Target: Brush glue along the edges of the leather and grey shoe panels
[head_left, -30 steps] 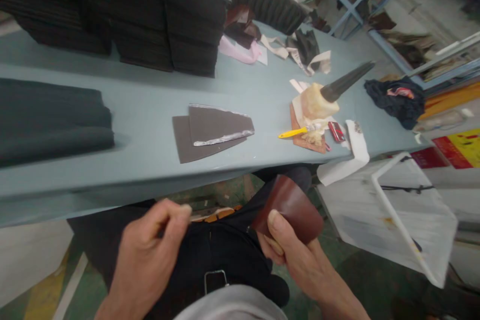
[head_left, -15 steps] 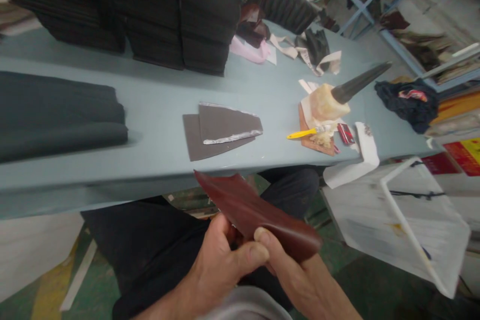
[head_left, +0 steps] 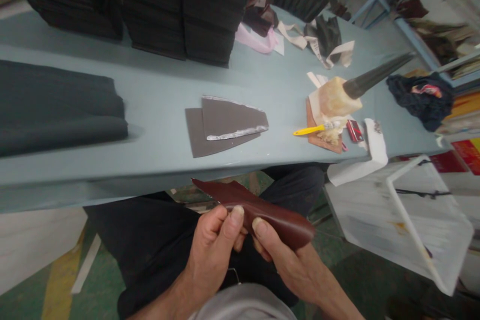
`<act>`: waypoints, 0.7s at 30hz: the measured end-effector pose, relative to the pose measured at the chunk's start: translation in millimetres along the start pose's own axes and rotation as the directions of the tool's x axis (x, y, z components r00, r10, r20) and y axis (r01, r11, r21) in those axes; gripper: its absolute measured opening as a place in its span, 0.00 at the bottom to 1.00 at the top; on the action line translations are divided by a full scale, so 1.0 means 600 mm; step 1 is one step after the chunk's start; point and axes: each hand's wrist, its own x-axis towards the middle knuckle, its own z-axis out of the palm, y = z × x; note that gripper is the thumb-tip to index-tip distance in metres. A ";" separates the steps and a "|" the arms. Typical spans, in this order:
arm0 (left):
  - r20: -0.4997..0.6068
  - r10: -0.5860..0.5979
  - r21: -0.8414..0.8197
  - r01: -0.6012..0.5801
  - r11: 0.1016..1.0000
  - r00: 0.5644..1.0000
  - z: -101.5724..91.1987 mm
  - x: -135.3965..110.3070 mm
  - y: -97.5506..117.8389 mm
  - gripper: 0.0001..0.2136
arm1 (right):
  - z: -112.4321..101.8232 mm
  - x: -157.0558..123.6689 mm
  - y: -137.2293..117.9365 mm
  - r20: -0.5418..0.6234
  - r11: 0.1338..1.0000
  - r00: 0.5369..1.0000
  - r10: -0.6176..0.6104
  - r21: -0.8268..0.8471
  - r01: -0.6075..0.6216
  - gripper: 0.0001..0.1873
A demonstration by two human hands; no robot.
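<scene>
A piece of brown leather (head_left: 258,210) is held above my lap, just off the table's near edge, with its right end curled over. My left hand (head_left: 213,235) pinches its near edge between thumb and fingers. Beside it, my right hand (head_left: 281,250) grips the same edge, thumb on top and fingers underneath. On the table in front lie two grey tapered panels (head_left: 234,119), one overlapping the other. The upper panel has whitish strips along its two long edges.
Dark stacked pieces (head_left: 150,10) stand at the back of the table (head_left: 157,110). Folded dark fabric (head_left: 56,110) lies left. To the right are a yellow brush (head_left: 309,130), a pale block with a dark pointed rod (head_left: 375,77) and a red box (head_left: 354,131). A white bin (head_left: 405,220) stands lower right.
My left thumb has moved up and away from my right hand onto the leather's edge. The leather has tilted a little flatter. The view has shifted slightly.
</scene>
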 end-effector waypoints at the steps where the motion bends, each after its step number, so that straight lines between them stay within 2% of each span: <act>1: 0.002 0.000 -0.007 0.000 1.000 1.000 -0.003 0.001 -0.002 0.33 | -0.001 0.001 0.000 0.049 1.000 0.999 0.016 0.002 -0.016 0.26; 4: -0.039 -0.019 -0.067 0.017 0.998 0.999 -0.021 0.007 -0.012 0.31 | -0.007 0.004 0.002 0.132 0.998 0.991 0.038 0.037 -0.043 0.28; 7: -0.113 -0.033 -0.102 0.022 0.995 0.993 -0.048 0.012 -0.020 0.29 | -0.012 0.007 0.007 0.120 0.996 0.992 0.029 0.083 -0.040 0.30; 8: -0.105 -0.040 -0.082 0.031 0.996 0.994 -0.056 0.012 -0.020 0.28 | -0.013 0.007 0.009 0.116 0.995 0.993 0.031 0.092 -0.042 0.30; 11: 0.064 -0.127 0.004 0.127 0.992 0.990 -0.070 0.010 -0.016 0.29 | -0.013 0.008 0.016 0.104 0.995 0.994 0.034 0.087 -0.044 0.31; 14: 0.309 -0.262 0.014 0.271 0.962 0.914 -0.066 0.007 -0.007 0.30 | -0.014 0.003 0.022 0.092 0.999 0.996 0.012 0.050 -0.017 0.29; 16: 0.416 -0.287 -0.036 0.331 0.943 0.863 -0.061 0.009 -0.004 0.30 | -0.018 -0.002 0.026 0.085 1.000 0.996 0.002 0.014 -0.003 0.28; 18: 0.441 -0.250 -0.119 0.332 0.936 0.862 -0.057 0.012 -0.004 0.28 | -0.022 -0.008 0.031 0.077 0.999 0.997 -0.001 -0.039 0.004 0.27; 21: 0.403 -0.165 -0.221 0.270 0.937 0.900 -0.058 0.017 -0.006 0.25 | -0.024 -0.013 0.035 0.051 0.991 0.998 -0.031 -0.125 0.037 0.27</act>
